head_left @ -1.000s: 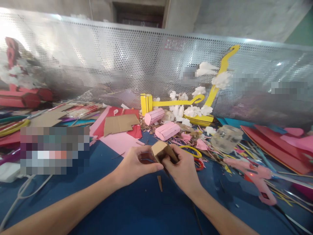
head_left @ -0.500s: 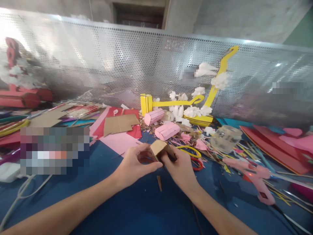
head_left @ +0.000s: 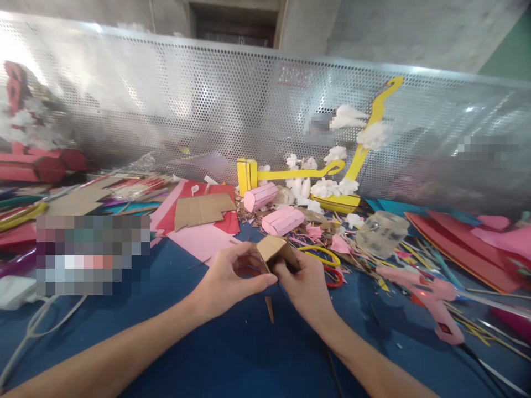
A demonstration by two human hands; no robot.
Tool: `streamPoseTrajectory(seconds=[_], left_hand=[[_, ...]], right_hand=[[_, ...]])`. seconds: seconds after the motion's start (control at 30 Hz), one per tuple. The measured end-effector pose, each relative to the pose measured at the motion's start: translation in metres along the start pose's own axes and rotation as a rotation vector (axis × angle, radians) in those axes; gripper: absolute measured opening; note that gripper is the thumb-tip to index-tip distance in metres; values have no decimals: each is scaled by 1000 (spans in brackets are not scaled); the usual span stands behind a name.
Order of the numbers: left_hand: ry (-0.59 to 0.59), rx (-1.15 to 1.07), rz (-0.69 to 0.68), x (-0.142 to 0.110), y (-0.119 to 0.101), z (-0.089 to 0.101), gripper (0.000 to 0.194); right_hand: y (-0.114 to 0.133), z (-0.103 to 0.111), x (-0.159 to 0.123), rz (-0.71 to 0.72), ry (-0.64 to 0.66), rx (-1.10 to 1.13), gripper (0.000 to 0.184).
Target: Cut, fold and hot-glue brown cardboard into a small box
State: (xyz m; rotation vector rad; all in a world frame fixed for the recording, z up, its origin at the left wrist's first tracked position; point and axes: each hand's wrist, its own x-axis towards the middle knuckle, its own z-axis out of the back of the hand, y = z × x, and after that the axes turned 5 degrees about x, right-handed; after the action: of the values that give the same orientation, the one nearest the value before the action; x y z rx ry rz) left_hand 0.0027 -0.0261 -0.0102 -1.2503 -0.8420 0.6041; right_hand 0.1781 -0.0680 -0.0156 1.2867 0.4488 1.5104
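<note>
Over the blue tabletop [head_left: 199,359], the left forearm [head_left: 141,337] and right forearm [head_left: 365,359] angled inward, with a thin cardboard strip [head_left: 269,309] lying between them. The left hand [head_left: 228,279] held the left side of a folded cardboard piece [head_left: 271,249] in a curved grip, while the right hand [head_left: 307,282] gripped its right side, one digit in the opening. Pink paper blocks [head_left: 282,221] and scraps edged the blue surface just beyond, backed by a perforated metal screen [head_left: 249,99].

Concrete wall [head_left: 373,33] beyond a perforated metal screen [head_left: 166,99], white cable [head_left: 30,330] at left
</note>
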Motion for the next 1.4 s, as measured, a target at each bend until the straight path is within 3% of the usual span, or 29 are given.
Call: streamPoseTrajectory(seconds=[0.53, 0.77, 0.9, 1.1, 1.23, 1.4], left_hand=[[-13, 60, -22, -2, 0, 1, 28], [-100, 135, -54, 0, -7, 6, 28], [-163, 77, -60, 2, -4, 12, 34], [-252, 85, -38, 6, 4, 11, 23], [-325, 92, 7, 8, 4, 11, 22], [-328, 71, 5, 9, 4, 12, 16]], right_hand=[[-2, 2, 0, 55, 74, -70, 20], [-1, 9, 1, 54, 134, -62, 17], [1, 7, -2, 39, 199, -36, 28], [5, -2, -10, 80, 307, -26, 49], [8, -6, -14, 42, 351, -59, 53], [9, -6, -16, 10, 378, -70, 54]])
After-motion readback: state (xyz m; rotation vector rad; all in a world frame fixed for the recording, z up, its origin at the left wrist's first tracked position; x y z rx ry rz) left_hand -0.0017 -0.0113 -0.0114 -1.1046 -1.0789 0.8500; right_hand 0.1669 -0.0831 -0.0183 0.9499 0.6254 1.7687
